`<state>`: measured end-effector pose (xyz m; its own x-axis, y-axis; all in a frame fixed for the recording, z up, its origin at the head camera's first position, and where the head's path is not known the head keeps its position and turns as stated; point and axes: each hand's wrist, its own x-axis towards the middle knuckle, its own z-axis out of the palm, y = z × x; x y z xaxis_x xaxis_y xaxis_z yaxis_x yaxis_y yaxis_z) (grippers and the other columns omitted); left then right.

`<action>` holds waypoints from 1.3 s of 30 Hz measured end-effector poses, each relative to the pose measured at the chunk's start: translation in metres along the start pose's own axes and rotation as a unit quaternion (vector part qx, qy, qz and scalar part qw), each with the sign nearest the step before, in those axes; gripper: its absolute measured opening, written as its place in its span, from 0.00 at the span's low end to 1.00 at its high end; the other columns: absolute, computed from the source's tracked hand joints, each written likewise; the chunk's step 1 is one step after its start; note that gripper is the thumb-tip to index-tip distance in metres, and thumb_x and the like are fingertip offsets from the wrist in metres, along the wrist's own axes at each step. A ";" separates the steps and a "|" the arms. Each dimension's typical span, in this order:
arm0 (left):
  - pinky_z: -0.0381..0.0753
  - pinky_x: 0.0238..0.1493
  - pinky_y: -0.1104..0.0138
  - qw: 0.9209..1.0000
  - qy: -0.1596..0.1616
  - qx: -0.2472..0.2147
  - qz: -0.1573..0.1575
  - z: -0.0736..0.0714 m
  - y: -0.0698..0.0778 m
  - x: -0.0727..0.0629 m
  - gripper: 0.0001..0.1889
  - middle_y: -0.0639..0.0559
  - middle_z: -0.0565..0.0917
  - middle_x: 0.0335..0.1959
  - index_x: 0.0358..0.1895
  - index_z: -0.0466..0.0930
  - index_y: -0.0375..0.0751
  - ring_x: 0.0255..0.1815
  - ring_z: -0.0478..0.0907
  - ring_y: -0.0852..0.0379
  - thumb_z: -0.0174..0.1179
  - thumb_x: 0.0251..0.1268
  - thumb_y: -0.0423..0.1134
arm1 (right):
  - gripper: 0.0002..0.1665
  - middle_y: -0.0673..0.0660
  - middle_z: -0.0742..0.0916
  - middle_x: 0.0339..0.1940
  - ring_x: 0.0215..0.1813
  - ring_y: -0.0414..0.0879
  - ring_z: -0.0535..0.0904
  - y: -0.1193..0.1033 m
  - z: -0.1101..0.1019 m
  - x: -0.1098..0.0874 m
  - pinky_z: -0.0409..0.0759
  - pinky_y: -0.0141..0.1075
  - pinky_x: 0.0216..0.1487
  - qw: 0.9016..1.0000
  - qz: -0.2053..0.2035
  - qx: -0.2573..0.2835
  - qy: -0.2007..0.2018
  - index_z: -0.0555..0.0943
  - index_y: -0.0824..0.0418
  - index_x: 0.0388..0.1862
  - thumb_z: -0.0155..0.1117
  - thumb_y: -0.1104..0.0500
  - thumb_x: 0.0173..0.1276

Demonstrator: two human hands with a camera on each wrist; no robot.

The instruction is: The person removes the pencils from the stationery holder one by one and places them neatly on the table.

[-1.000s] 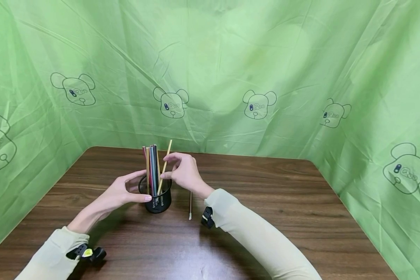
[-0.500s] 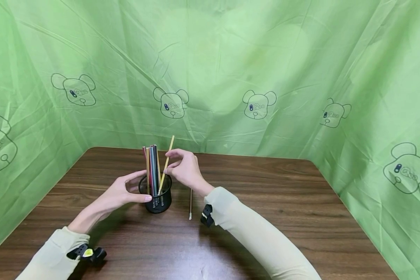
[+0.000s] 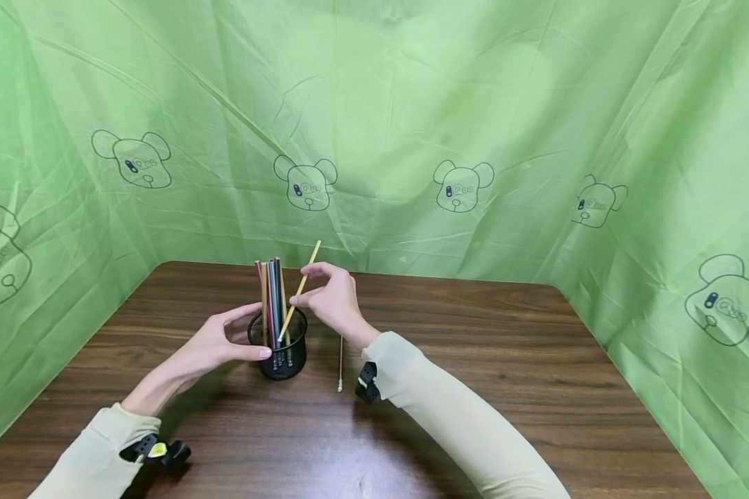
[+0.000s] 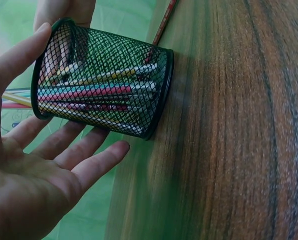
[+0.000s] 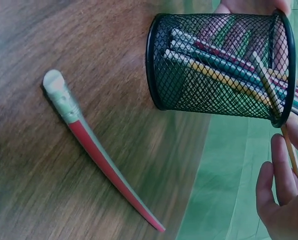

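A black mesh pencil cup (image 3: 292,362) stands upright on the table, holding several coloured pencils (image 3: 273,294). My left hand (image 3: 215,344) holds the cup from the left, thumb at the near rim and fingers along the far side. My right hand (image 3: 338,303) pinches a yellow pencil (image 3: 302,284) between thumb and fingers. This pencil leans to the right, its eraser end inside the cup just below the rim, as the right wrist view shows. A red-striped pencil (image 5: 104,155) with a white eraser lies on the table right of the cup, its far part hidden by my right arm in the head view.
The brown wood-grain table (image 3: 505,388) is enclosed by green cloth (image 3: 381,125) printed with bear heads at the back and both sides. Black wrist cameras sit on the left cuff (image 3: 175,454) and right cuff (image 3: 367,383).
The right hand has shifted slightly right, drawing the yellow pencil up and tilting it further right, so its eraser end sits higher in the cup. The left hand and cup stay put.
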<state>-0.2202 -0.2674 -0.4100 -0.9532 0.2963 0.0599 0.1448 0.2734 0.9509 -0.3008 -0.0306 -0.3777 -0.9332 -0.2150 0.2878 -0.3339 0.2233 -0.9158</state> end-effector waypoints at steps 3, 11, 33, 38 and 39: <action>0.76 0.59 0.69 1.000 -0.002 0.001 0.002 0.000 0.001 0.000 0.46 0.33 0.78 0.69 0.82 0.61 0.34 0.71 0.72 0.37 0.76 0.63 0.36 | 0.29 0.52 0.89 0.50 0.32 0.39 0.90 -0.001 -0.002 0.002 0.84 0.34 0.39 1.000 -0.001 0.012 -0.001 0.88 0.55 0.52 0.86 0.70 0.51; 0.76 0.58 0.69 1.000 0.000 -0.003 -0.006 0.001 0.001 0.000 0.47 0.32 0.77 0.70 0.82 0.60 0.34 0.72 0.71 0.36 0.76 0.63 0.36 | 0.30 0.55 0.89 0.51 0.29 0.42 0.88 -0.005 -0.007 0.004 0.84 0.35 0.35 1.000 -0.003 0.008 0.000 0.90 0.54 0.52 0.86 0.71 0.49; 0.76 0.58 0.71 1.000 -0.003 -0.013 0.005 0.001 -0.002 -0.001 0.47 0.29 0.77 0.69 0.82 0.58 0.30 0.72 0.70 0.34 0.76 0.63 0.35 | 0.33 0.55 0.87 0.59 0.36 0.48 0.91 -0.018 -0.036 0.008 0.85 0.38 0.40 0.997 0.006 0.079 -0.017 0.88 0.53 0.57 0.80 0.77 0.54; 0.76 0.58 0.71 1.000 -0.003 -0.009 0.006 0.001 -0.001 -0.001 0.47 0.29 0.77 0.68 0.81 0.58 0.30 0.71 0.71 0.35 0.76 0.63 0.35 | 0.33 0.53 0.87 0.59 0.37 0.48 0.91 -0.017 -0.048 0.005 0.84 0.37 0.40 0.998 0.009 0.060 -0.026 0.88 0.52 0.58 0.80 0.75 0.55; 0.76 0.58 0.71 1.000 -0.003 -0.009 0.006 0.001 0.000 -0.001 0.47 0.29 0.77 0.68 0.81 0.58 0.30 0.71 0.71 0.35 0.76 0.63 0.35 | 0.33 0.53 0.87 0.59 0.37 0.48 0.91 -0.016 -0.050 0.004 0.84 0.37 0.39 0.998 0.010 0.057 -0.029 0.88 0.52 0.58 0.80 0.75 0.56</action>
<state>-0.2193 -0.2670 -0.4106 -0.9499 0.3046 0.0704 0.1523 0.2540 0.9551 -0.3063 0.0127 -0.3478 -0.9292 -0.2666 0.2560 -0.2953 0.1189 -0.9480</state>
